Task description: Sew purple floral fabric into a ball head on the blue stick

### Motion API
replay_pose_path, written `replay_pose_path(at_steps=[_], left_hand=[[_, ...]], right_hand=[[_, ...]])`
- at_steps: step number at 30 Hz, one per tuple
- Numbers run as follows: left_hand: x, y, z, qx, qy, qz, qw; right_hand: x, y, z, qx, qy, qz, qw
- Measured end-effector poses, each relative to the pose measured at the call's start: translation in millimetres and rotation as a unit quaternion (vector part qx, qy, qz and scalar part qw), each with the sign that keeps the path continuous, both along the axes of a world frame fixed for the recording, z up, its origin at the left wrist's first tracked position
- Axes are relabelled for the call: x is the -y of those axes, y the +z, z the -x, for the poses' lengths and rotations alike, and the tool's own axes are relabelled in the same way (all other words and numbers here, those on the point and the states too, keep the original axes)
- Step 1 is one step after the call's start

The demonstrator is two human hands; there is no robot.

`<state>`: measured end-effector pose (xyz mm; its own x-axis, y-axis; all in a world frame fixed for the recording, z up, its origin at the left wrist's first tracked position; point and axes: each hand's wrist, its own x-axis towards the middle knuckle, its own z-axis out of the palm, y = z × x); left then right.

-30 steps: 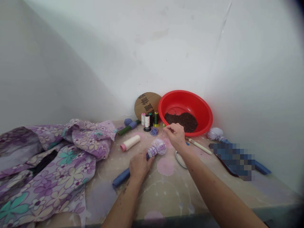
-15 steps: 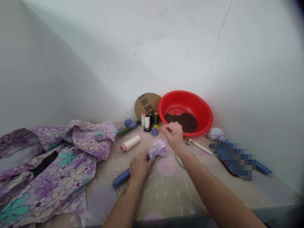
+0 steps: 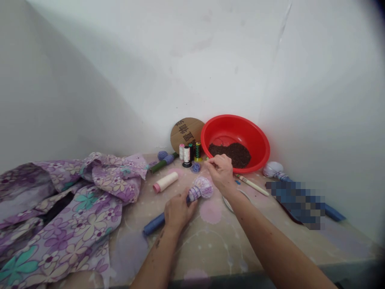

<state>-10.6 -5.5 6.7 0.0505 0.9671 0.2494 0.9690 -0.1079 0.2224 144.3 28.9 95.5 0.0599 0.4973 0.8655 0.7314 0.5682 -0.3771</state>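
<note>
My left hand point(image 3: 178, 210) is wrapped round the blue handle of a stick point(image 3: 154, 224). At its far end sits a round cloth-covered head point(image 3: 204, 188), white and purple, bound with purple thread at the neck. Above and to the right, my right hand point(image 3: 221, 168) is raised with thumb and forefinger pinched together in front of the red basin. Whatever it pinches is too small to make out. A small ball of purple thread point(image 3: 195, 167) lies just left of those fingertips.
A red basin point(image 3: 255, 132) holds dark brown material. Thread spools point(image 3: 187, 154), a white cone point(image 3: 166, 182) and a green stick point(image 3: 162, 163) lie left. Right are a pen point(image 3: 254, 185), a blurred flat object point(image 3: 294, 204) and another white-headed stick point(image 3: 273, 169). Floral fabric point(image 3: 75, 208) covers the left side.
Almost nothing differs. My left hand has shifted very slightly on the stick, its thumb moving a little toward the head; my right hand keeps its pinch.
</note>
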Motion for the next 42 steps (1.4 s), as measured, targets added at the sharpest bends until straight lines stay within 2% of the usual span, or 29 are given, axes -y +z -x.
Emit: replay_pose_path(at_steps=[2, 5, 8, 11, 14, 18, 20, 25, 28, 31, 35, 38, 42], left_hand=[[-0.7, -1.2, 1.4, -0.001, -0.004, -0.001, 1.000], [-1.9, -2.4, 3.3, 0.000, -0.010, -0.003, 1.000], [-2.4, -2.5, 3.9, 0.001, -0.017, -0.006, 1.000], [-2.0, -1.0, 2.5, -0.003, -0.017, -0.016, 1.000], [-1.3, 1.9, 0.0, -0.009, -0.004, -0.016, 1.000], [-1.2, 5.7, -1.5, 0.002, 0.016, -0.003, 1.000], [-1.4, 6.3, -0.8, 0.006, 0.015, -0.003, 1.000], [-2.1, 5.1, 2.3, -0.003, -0.005, -0.009, 1.000], [-2.6, 5.1, 4.4, -0.006, -0.014, -0.005, 1.000], [-3.8, 6.8, 6.9, 0.008, -0.018, 0.011, 1.000], [-8.0, 10.3, 10.0, 0.060, -0.017, 0.014, 0.998], [-13.4, 11.3, 11.6, 0.074, -0.016, 0.010, 0.997], [-20.7, 9.6, 13.0, 0.078, -0.005, 0.017, 0.997]], right_hand=[[3.5, -0.1, -7.8, -0.010, 0.021, 0.007, 1.000], [11.3, 0.5, -23.2, -0.015, 0.110, 0.022, 0.994], [19.3, 1.9, -37.5, -0.094, 0.174, 0.023, 0.980], [23.9, 3.8, -42.3, -0.229, 0.135, -0.016, 0.964], [24.6, 1.2, -34.9, -0.298, 0.073, -0.035, 0.951], [25.5, -10.2, -19.7, -0.295, 0.059, -0.009, 0.954], [28.4, -12.7, -18.4, -0.289, 0.047, -0.021, 0.956], [37.8, 0.5, -37.7, -0.326, -0.055, -0.121, 0.936], [37.7, 2.6, -43.3, -0.287, -0.054, -0.092, 0.952], [31.8, -14.2, -29.3, -0.242, 0.027, 0.007, 0.970], [20.1, -53.0, 4.8, -0.228, 0.121, 0.127, 0.958], [13.6, -78.0, 22.8, -0.221, 0.138, 0.172, 0.950], [10.7, -100.0, 30.7, -0.189, 0.132, 0.234, 0.945]])
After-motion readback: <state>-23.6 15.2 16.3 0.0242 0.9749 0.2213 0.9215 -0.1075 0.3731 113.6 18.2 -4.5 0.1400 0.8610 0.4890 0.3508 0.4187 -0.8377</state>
